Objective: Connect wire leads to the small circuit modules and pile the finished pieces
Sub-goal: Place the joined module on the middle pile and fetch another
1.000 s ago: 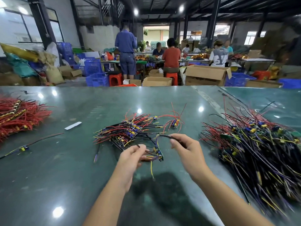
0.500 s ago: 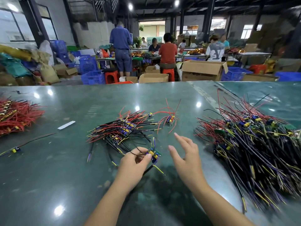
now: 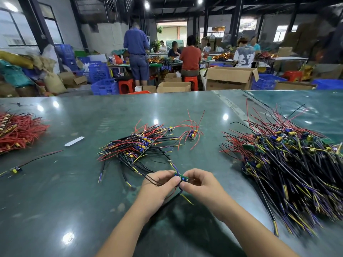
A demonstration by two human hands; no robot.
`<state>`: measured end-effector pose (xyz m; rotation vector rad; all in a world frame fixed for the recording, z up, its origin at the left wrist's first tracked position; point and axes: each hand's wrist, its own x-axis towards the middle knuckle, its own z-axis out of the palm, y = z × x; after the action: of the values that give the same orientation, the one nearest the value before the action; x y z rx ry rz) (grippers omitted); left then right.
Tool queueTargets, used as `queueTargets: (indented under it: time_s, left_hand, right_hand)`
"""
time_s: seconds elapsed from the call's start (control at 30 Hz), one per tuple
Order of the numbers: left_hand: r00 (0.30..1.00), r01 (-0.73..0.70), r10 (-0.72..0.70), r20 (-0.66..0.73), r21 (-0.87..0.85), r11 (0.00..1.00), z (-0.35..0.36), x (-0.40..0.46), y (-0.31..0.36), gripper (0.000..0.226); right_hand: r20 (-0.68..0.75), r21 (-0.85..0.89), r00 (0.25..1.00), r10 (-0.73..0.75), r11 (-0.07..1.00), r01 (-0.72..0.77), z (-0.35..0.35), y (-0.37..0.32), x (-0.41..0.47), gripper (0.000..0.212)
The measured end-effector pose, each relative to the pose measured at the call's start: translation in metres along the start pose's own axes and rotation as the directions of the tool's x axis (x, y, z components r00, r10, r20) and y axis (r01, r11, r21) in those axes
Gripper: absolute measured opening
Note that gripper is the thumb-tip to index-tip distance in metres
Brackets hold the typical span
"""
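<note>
You are working the joining step: your left hand (image 3: 157, 184) is pinching a small green circuit module (image 3: 181, 178) from its left, and your right hand (image 3: 201, 182) is pinching it from the right, fingers curled, just above the near middle of the green table (image 3: 55, 210). The next move, in my judgement, is calling for seating the lead firmly, then laying the piece on a pile. Counting left to right: one red bundle (image 3: 16, 131) lying far left, one middle pile (image 3: 137, 147), one large right pile (image 3: 289, 164); two hands, one module in hand
</note>
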<state>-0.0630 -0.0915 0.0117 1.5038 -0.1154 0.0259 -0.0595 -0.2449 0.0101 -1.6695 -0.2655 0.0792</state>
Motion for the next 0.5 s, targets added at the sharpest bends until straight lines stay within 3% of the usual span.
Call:
queueTargets:
  time_s: [0.1, 0.37, 0.5]
  left_hand:
    - [0.997, -0.056, 0.051, 0.053, 0.091, 0.994, -0.005, 0.001, 0.000, 0.009]
    - [0.993, -0.040, 0.040, 0.114, -0.003, 0.999, -0.015, 0.004, -0.002, 0.011]
    - [0.988, 0.000, 0.003, 0.152, -0.015, 1.000, -0.017, 0.005, -0.003, 0.028]
  right_hand:
    - [0.002, -0.050, 1.000, -0.030, 0.998, 0.030, 0.000, 0.003, 0.000, 0.004]
    - [0.204, 0.024, 0.977, -0.065, 0.998, 0.061, -0.017, 0.001, 0.003, 0.009]
    - [0.230, 0.090, 0.972, -0.054, 0.995, 0.035, -0.019, 0.003, 0.003, 0.015]
